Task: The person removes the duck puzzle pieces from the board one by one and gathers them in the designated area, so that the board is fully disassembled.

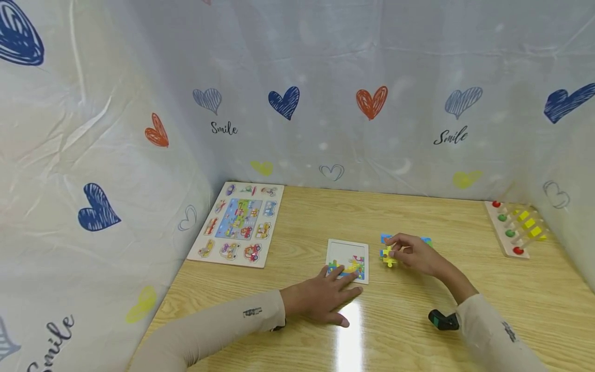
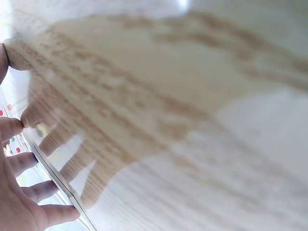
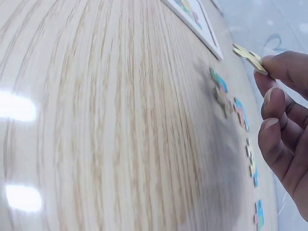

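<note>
In the head view a white puzzle tray [image 1: 347, 247] lies on the table with several joined pieces along its lower part. My left hand [image 1: 324, 298] is spread, its fingertips resting on the tray's lower left edge. Beside the tray, to its right, my right hand [image 1: 415, 253] pinches a yellow jigsaw piece [image 1: 389, 262] between thumb and finger. The right wrist view shows this jigsaw piece [image 3: 249, 58] raised off the table. Below it are several loose jigsaw pieces [image 3: 251, 163], partly covered by the right hand in the head view.
A wooden vehicle puzzle board [image 1: 195, 254] lies at the back left. At the far right stands a wooden peg board [image 1: 499, 227] with red and green beads and yellow blocks. A patterned curtain [image 1: 330, 62] closes off the back and sides of the wooden table [image 1: 297, 206].
</note>
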The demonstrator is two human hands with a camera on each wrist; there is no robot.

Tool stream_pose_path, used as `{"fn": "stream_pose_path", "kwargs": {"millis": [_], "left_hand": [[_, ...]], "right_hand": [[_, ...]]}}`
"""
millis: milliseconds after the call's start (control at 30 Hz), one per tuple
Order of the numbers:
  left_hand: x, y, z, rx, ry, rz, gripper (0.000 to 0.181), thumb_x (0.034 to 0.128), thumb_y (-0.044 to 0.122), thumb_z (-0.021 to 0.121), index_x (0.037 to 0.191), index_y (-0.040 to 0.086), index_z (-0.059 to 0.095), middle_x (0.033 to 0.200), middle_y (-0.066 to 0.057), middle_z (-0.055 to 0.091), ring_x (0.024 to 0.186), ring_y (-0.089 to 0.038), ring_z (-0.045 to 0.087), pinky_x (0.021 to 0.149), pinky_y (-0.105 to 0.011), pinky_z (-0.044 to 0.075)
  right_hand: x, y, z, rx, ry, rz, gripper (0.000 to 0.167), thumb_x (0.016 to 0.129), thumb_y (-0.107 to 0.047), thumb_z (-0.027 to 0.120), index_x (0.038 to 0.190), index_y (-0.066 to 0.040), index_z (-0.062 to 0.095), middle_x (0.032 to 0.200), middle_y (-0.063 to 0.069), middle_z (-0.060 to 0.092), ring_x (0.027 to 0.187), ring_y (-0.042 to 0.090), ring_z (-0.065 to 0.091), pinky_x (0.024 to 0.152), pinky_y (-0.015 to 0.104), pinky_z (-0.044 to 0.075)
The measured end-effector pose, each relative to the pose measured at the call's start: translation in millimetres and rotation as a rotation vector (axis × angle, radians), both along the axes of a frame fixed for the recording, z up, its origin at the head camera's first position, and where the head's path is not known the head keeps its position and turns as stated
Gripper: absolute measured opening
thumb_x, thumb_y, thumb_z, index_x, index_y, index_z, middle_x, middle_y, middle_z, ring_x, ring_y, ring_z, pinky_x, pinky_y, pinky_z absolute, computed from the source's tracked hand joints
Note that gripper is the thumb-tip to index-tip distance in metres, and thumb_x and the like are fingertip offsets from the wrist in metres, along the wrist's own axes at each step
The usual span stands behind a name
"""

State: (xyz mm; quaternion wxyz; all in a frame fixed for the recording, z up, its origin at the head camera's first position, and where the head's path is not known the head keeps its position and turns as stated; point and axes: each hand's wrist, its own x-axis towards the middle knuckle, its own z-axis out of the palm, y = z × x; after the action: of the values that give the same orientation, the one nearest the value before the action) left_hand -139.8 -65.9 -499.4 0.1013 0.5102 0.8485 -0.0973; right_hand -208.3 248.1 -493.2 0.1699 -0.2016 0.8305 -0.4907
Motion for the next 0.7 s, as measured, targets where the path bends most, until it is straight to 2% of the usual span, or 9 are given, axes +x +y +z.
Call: {"fn": "stream_pose_path", "kwargs": {"millis": [300, 700], "left_hand": [[-0.1, -0.7, -1.4, 0.012, 0.009, -0.008, 0.080, 0.0981, 0.072, 0.027, 0.162, 0.025, 0.021, 0.169, -0.009, 0.012, 0.152, -0.041, 0.023, 0.112, -0.059, 0.037], [0.9, -0.8, -0.1, 0.017, 0.000, -0.001, 0.080, 0.0980, 0.072, 0.028, 0.162, 0.025, 0.021, 0.169, -0.009, 0.013, 0.152, -0.040, 0.023, 0.112, -0.059, 0.037]], "right_hand": [[5.1, 22.1, -4.2, 0.013, 0.050, -0.032, 0.024, 0.101, -0.008, 0.059, 0.121, 0.006, 0.059, 0.091, 0.016, 0.061, 0.052, 0.011, 0.047, 0.049, 0.027, 0.043], [4.8, 37.4, -7.9, 0.071, 0.049, -0.103, 0.026, 0.101, -0.010, 0.061, 0.122, 0.005, 0.062, 0.089, 0.016, 0.061, 0.053, 0.010, 0.048, 0.049, 0.028, 0.045]]}}
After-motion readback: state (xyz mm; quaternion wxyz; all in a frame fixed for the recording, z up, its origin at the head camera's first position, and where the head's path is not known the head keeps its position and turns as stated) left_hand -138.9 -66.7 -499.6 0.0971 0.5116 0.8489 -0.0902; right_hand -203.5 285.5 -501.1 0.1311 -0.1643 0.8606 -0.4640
